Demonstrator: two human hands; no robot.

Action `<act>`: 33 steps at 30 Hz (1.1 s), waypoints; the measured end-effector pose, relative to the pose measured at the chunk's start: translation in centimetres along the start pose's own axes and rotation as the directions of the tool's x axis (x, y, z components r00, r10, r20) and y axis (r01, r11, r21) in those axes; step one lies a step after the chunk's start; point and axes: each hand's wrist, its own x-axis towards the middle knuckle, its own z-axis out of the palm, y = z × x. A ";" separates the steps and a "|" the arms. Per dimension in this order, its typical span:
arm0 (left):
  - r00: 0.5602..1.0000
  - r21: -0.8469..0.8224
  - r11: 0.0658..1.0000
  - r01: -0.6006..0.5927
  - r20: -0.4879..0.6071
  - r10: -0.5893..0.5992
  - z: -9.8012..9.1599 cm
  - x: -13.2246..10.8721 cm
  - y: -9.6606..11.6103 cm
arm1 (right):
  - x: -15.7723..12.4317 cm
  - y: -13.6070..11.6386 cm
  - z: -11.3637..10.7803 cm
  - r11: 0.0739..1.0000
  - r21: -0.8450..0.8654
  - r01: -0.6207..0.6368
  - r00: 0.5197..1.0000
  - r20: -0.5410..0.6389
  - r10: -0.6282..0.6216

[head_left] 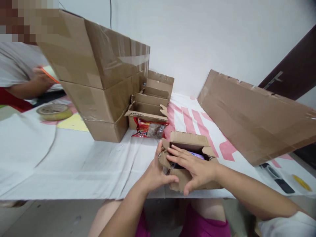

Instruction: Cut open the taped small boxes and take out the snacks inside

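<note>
While our left hand point(158, 172) holds the left end of one small, open, brown cardboard box point(181, 179), our right hand point(196, 166) lies over its top with fingers spread wide. The box sits near our edge of the white cloth-covered counter point(81, 171), maybe so both hands can reach it easily. Our left thumb is on the front and the fingers are at the end, likely to stop the box from sliding. Our right fingertips touch the bent left flap, perhaps to push it. One smooth purple thing point(197, 154) shows inside, partly hidden.

From the box, one shiny red plastic packet point(150, 129) lies at ten o'clock. At eleven o'clock we see at least three open brown boxes point(148, 115) in a row; we cannot count them all. Tall brown closed boxes point(111, 69) stand at ten o'clock, three high at the near end, maybe piled to save room. One big flat brown cardboard piece point(256, 118) leans at two o'clock. One yellowish tape roll point(54, 112) lies past nine o'clock.
</note>
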 end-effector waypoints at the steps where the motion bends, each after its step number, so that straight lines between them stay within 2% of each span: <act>1: 0.997 0.012 1.000 -0.024 -0.078 0.024 0.0 0.0 0.1 | 0.3 -0.1 0.2 1.000 -0.026 -0.008 1.000 0.006 0.009; 2: 0.983 0.044 0.997 -0.061 -0.168 0.067 -0.1 0.0 0.3 | 0.5 -0.3 0.4 0.999 -0.046 -0.017 1.000 0.004 0.017; 4: 0.926 0.162 0.978 -0.135 -0.330 0.182 -0.5 0.1 0.7 | 0.8 -0.5 0.6 0.997 -0.071 -0.041 0.999 -0.013 0.040; 5: 0.901 0.219 0.963 -0.155 -0.368 0.229 -0.8 0.1 0.9 | 0.8 -0.7 0.7 0.996 -0.076 -0.054 0.998 -0.016 0.053; 6: 0.896 0.254 0.953 -0.167 -0.363 0.254 -1.0 0.2 1.0 | 0.8 -0.8 0.8 0.995 -0.076 -0.067 0.998 -0.016 0.066; 8: 0.944 0.253 0.953 -0.169 -0.235 0.230 -1.3 0.3 1.1 | 0.7 -1.0 0.9 0.993 -0.073 -0.091 0.996 -0.009 0.091; 10: 0.988 0.205 0.968 -0.147 -0.020 0.155 -1.3 0.3 0.7 | 0.5 -1.1 0.9 0.992 -0.068 -0.102 0.995 -0.013 0.102; 11: 0.991 0.182 0.975 -0.127 0.071 0.116 -1.2 0.3 0.5 | 0.4 -1.1 0.8 0.993 -0.066 -0.097 0.995 -0.025 0.095; 13: 0.985 0.156 0.985 -0.079 0.165 0.053 -0.9 0.3 0.0 | 0.0 -0.9 0.6 0.992 -0.080 -0.099 0.994 -0.064 0.094; 17: 0.985 0.143 0.990 0.002 0.172 -0.026 -0.9 0.2 0.0 | -1.2 0.0 -0.6 0.942 -0.213 -0.261 0.960 -0.161 0.229; 19: 0.982 0.145 0.989 0.025 0.179 -0.052 -1.1 0.2 0.2 | -2.1 0.6 -1.3 0.896 -0.297 -0.331 0.943 -0.143 0.300; 23: 0.979 0.132 0.990 0.038 0.194 -0.063 -1.3 0.3 0.4 | -4.2 1.4 -2.5 0.828 -0.416 -0.376 0.919 -0.050 0.392; 28: 0.979 0.127 0.991 0.046 0.193 -0.071 -1.1 0.4 0.2 | -6.4 0.5 -3.7 0.727 -0.504 -0.466 0.872 -0.123 0.473; 33: 0.979 0.126 0.991 0.051 0.192 -0.075 -1.0 0.3 0.1 | -8.6 0.2 -5.0 0.701 -0.499 -0.510 0.854 -0.196 0.482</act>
